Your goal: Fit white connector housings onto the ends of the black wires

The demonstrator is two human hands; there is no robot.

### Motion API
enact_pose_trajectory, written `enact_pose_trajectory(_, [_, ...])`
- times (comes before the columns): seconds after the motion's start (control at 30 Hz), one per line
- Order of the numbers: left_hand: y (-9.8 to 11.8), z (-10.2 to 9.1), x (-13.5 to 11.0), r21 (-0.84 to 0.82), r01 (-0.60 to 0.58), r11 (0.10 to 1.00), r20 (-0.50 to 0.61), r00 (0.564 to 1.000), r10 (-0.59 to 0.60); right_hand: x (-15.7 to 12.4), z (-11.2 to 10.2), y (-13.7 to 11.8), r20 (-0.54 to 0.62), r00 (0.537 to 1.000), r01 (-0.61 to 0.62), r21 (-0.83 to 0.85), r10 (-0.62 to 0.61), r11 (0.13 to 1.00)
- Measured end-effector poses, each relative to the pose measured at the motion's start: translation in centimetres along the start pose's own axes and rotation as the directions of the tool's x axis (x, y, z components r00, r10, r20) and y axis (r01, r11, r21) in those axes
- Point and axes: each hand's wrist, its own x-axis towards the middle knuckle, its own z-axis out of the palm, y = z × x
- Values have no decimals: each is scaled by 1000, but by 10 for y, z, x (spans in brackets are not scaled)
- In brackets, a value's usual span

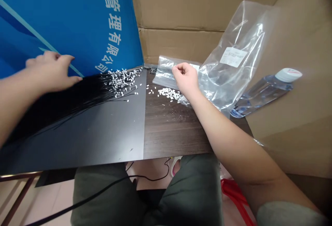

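My left hand (53, 72) hovers over a thick bundle of thin black wires (64, 96), thumb and index finger apart, nothing visible between them. White connectors (120, 82) cap the right ends of these wires. Fingers pinched together, my right hand (187, 80) is above a flat clear plastic packet (166, 72). Whatever sits in that pinch, if anything, is too small to make out. Just below it, a heap of loose small white connector housings (168, 93) lies on the dark wood tabletop (176, 132).
A large clear plastic bag (223, 84) with a white label leans to the right. Behind it a water bottle (264, 91) lies tilted against the cardboard wall (298, 125). A blue printed panel (77, 18) stands at the back left. A black cable (103, 189) crosses below the table.
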Motion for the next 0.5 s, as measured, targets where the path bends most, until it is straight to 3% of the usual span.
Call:
enact_pose_trajectory(0.03, [16,11,-11,177,97,979,-107,991,-79,0,-1,0,-6,1000,4,-12,-4,1000])
enact_pose_trajectory(0.07, [41,23,-24,256,117,960,-151,985,-80,-1,-1,0,-8,1000,6,-26,-6,1000])
enact_pose_trajectory(0.1, [72,35,-38,272,43,961,-140,990,-4,-2,-1,1,-10,1000,7,-41,-7,999])
enact_pose_trajectory(0.17, [147,59,-66,120,-254,960,-54,964,261,-6,0,3,-2,1000,16,-75,-16,997])
enact_pose_trajectory(0.2, [185,71,-78,-17,-429,903,19,903,429,-8,1,4,6,1000,28,-96,-28,995])
enact_pose_trajectory(0.23, [220,84,-88,-137,-602,786,76,785,614,-11,3,5,27,999,48,-121,-45,991])
enact_pose_trajectory(0.3, [277,110,-102,-256,-796,549,13,565,825,-13,9,4,96,991,107,-206,-89,973])
enact_pose_trajectory(0.33, [296,122,-107,-282,-842,459,-52,492,869,-12,13,1,150,983,147,-267,-110,952])
enact_pose_trajectory(0.4, [316,143,-113,-308,-882,356,-145,414,899,-3,25,-7,279,951,241,-414,-130,878])
enact_pose_trajectory(0.5, [317,158,-120,-312,-909,276,-167,338,926,27,50,-20,444,887,408,-631,-124,660])
